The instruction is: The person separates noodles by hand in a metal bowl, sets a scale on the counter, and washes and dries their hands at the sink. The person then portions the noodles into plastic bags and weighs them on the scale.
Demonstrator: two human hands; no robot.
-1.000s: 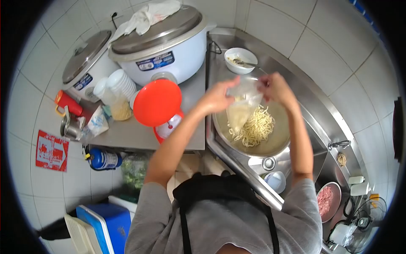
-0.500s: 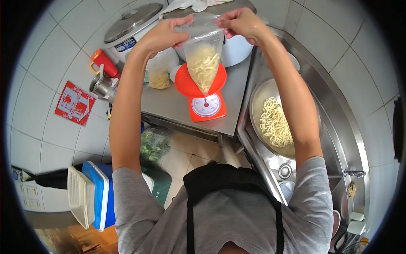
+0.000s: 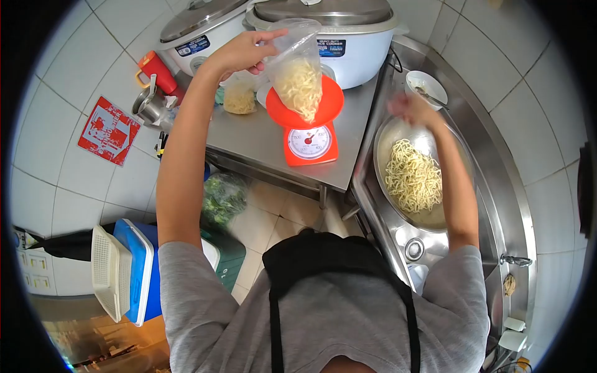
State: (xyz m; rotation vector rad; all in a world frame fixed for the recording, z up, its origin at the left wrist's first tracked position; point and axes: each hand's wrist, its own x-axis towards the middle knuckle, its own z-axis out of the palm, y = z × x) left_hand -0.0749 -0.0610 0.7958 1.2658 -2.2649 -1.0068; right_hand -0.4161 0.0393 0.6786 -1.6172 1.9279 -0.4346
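Observation:
My left hand (image 3: 249, 51) pinches the top edge of a clear plastic bag (image 3: 297, 45). Pale noodles (image 3: 300, 87) fill the bag's lower part, which rests on the red pan of a kitchen scale (image 3: 291, 155). Over on the right, my right hand (image 3: 415, 110) is above the far rim of a wide metal bowl (image 3: 457, 146). Motion smears its fingers, so whether they hold anything cannot be made out. A heap of thick yellowish noodles (image 3: 411, 177) lies in that bowl. Left of the scale sits another bag of noodles (image 3: 239, 99).
Two rice cookers (image 3: 357, 65) stand behind the scale. A white bowl with a spoon (image 3: 428, 87) is at the sink's (image 3: 491, 186) back. A red tumbler (image 3: 160, 74) and a metal pitcher (image 3: 148, 107) stand left. Below is a bag of greens (image 3: 224, 199).
My right hand has let go of the bag and moved right and down to the metal bowl. My left hand still holds the bag, whose top now leans left.

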